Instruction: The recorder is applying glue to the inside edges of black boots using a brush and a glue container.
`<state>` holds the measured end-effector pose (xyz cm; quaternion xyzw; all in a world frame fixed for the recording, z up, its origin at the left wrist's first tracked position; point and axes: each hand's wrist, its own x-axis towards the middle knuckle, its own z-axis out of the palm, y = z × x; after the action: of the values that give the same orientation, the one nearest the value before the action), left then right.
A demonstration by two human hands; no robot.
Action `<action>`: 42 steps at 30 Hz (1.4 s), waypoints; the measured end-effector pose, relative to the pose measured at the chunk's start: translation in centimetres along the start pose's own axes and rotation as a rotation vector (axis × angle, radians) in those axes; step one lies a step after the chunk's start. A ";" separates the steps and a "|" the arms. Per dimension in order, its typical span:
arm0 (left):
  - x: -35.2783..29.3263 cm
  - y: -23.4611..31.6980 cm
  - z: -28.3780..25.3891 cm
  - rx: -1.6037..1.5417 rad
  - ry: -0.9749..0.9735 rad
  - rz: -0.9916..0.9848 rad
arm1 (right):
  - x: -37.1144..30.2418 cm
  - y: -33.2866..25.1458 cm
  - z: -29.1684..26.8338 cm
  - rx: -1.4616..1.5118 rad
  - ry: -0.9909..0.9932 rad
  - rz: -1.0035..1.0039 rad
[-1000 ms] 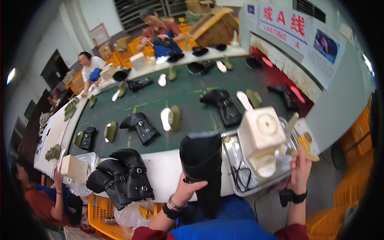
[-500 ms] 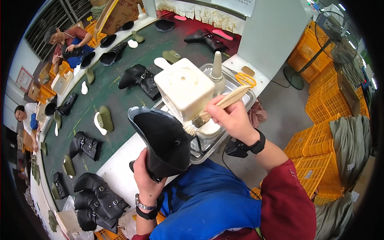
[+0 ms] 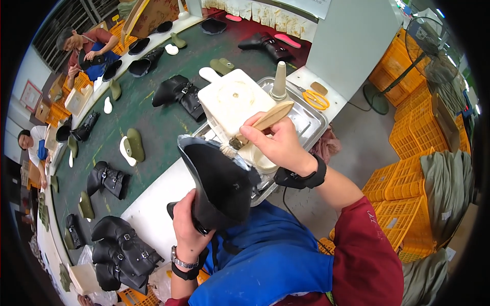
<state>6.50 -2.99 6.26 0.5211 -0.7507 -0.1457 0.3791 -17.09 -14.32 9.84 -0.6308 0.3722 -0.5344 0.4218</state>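
Note:
My left hand (image 3: 187,219) is wrapped round the lower side of a black boot (image 3: 220,178), whose wide shaft opening faces up. A pale smear shows along the far rim of that opening. Pinched in my right hand (image 3: 278,143) is a glue brush (image 3: 270,116) with a wooden handle. Its bristles touch the boot's far rim, or hang just over it. Behind the brush stands a cream plastic container (image 3: 236,97) with a square top. A metal tray (image 3: 309,125) lies beneath it, also holding a pale cone-topped bottle (image 3: 279,81). A round cup is partly hidden behind my right hand.
Scissors with orange handles (image 3: 315,99) lie right of the tray. A green conveyor (image 3: 153,109) carries black boots, olive insoles and white insoles. Several buckled boots (image 3: 125,252) are heaped at lower left. Yellow crates (image 3: 390,188) and a fan (image 3: 429,46) stand right. Two people work across the belt.
My right hand has moved left and down, bringing the brush from beside the cream container to the boot's far rim. The boot has shifted slightly to the right in my left hand.

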 end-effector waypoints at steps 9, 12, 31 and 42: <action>0.2 -0.1 -0.1 0.113 0.083 -0.048 | -1.6 -0.1 -0.2 -0.166 -0.109 -0.062; 0.2 -0.1 0.1 0.128 0.084 -0.071 | -1.7 -0.5 -0.1 -0.160 -0.074 -0.032; 0.2 0.0 -0.2 0.114 0.133 -0.081 | -3.1 0.3 1.6 -0.182 0.041 -0.109; 0.1 -1.7 -0.5 0.366 0.288 0.058 | -4.9 -0.6 3.0 0.045 -0.217 -0.021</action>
<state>7.96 -3.71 5.56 0.5746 -0.7175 0.0798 0.3856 -14.85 -9.17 8.36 -0.6792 0.3056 -0.4757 0.4680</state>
